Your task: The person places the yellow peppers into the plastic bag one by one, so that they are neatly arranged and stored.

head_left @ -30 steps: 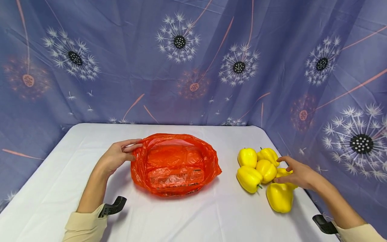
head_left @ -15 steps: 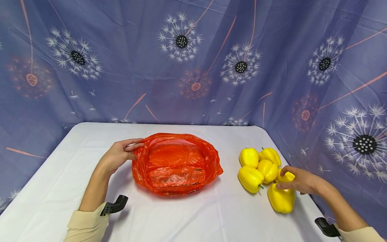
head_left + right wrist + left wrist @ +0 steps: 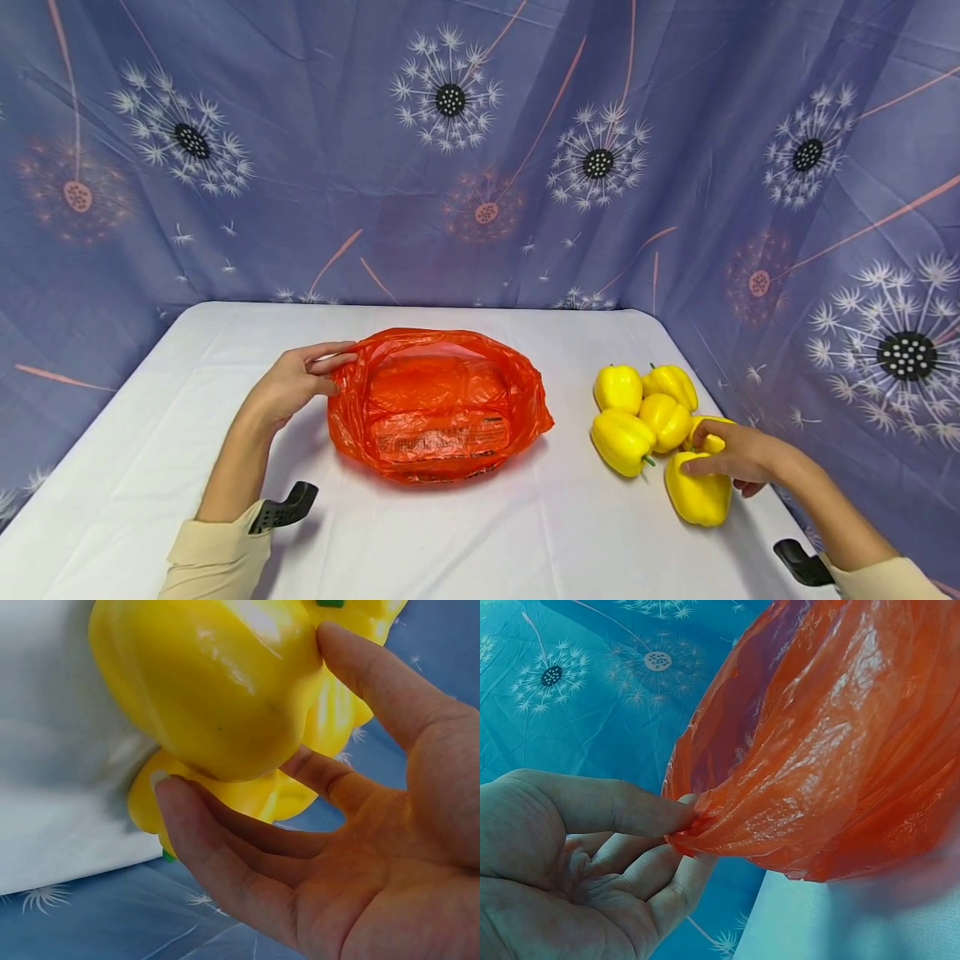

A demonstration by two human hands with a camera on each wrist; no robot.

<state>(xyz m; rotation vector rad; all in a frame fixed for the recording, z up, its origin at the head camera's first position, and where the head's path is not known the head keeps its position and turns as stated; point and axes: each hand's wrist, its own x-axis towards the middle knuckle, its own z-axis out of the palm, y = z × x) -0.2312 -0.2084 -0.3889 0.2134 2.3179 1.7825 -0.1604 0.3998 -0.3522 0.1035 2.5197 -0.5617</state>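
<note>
A red plastic bag (image 3: pixel 438 400) lies on the white table with its wide mouth facing up and toward me. My left hand (image 3: pixel 288 385) pinches the bag's left rim between thumb and fingers, clear in the left wrist view. My right hand (image 3: pixel 746 456) is at the nearest yellow bell pepper (image 3: pixel 697 498). In the right wrist view the thumb touches that bell pepper (image 3: pixel 210 682) on one side, and the other fingers stretch loosely along its far side and below it. Another bell pepper (image 3: pixel 708 429) is partly hidden behind the right hand.
Several more yellow bell peppers (image 3: pixel 663 423) sit clustered just left of the right hand, touching one another. The white-covered table (image 3: pixel 480 542) ends at the right close to the peppers. A blue dandelion-print curtain (image 3: pixel 337 167) hangs behind and at the sides.
My right hand has come down and toward me, from above the rear peppers onto the nearest bell pepper. The left hand and the bag have stayed in place.
</note>
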